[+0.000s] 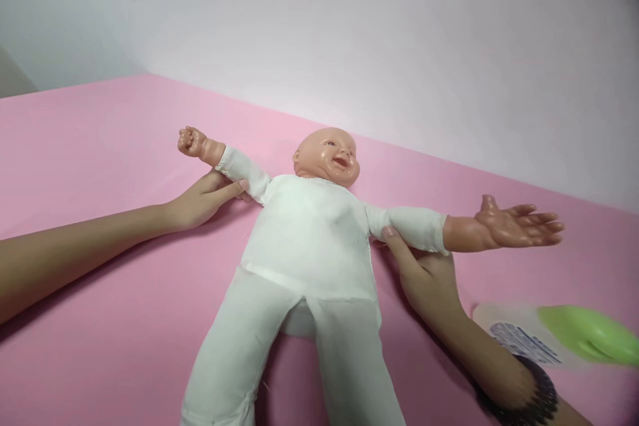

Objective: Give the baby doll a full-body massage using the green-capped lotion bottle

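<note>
A baby doll [314, 239] with a plastic head and a white cloth body lies on its back, arms spread wide and legs toward me. My left hand [207, 200] grips the doll's sleeved arm on the left, thumb on top and the other fingers mostly hidden beneath. On the other side, my right hand [426, 273] holds the doll's other sleeved arm, its thumb near the shoulder and its fingers out of sight under the sleeve. The doll's feet are cut off by the lower edge of the view.
A pink surface [100, 146] lies under the doll and meets a white wall [349, 33] behind its head. A clear bottle with a green cap [554, 336] lies at the right, beyond my right wrist, which wears a black coiled band [536, 389].
</note>
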Demonstrator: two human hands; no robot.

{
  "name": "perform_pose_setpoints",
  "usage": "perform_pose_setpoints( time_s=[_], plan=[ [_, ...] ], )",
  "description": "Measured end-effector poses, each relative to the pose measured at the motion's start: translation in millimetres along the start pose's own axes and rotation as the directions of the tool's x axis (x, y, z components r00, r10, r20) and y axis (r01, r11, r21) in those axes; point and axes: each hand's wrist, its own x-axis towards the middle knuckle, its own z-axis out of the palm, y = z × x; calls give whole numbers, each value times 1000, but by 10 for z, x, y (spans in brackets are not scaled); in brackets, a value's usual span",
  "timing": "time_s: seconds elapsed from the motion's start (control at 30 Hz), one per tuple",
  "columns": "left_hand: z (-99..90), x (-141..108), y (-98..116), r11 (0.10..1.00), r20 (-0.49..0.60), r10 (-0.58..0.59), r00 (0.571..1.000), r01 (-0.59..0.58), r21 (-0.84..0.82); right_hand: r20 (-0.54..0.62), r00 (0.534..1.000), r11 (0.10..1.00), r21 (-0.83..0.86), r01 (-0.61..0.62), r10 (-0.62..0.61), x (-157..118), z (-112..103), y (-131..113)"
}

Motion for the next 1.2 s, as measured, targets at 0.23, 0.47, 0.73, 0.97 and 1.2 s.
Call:
perform_pose_setpoints(
  time_s=[0.23, 0.47, 0.73, 0.97, 1.2],
  plan=[
    [1, -10, 14, 999, 50, 29, 998, -30, 22, -1, 1000, 1000, -23, 10, -10, -8, -11, 15],
    [-5, 3, 22, 996, 40, 2, 999, -6, 91, -7, 1000, 1000, -16, 9, -9, -4, -3, 37],
    [3, 13, 48, 997, 33, 10, 999, -12, 73, 1, 1000, 1000, -16, 3, -3, -15, -9, 4],
    [-1, 9, 40, 996, 18, -16, 1000, 14, 89, 4, 1000, 1000, -20, 17, -17, -8, -6, 7],
    [0, 15, 37, 998, 28, -20, 999, 19, 56, 5, 1000, 1000, -15, 2, -2, -11, -7, 6]
  ],
)
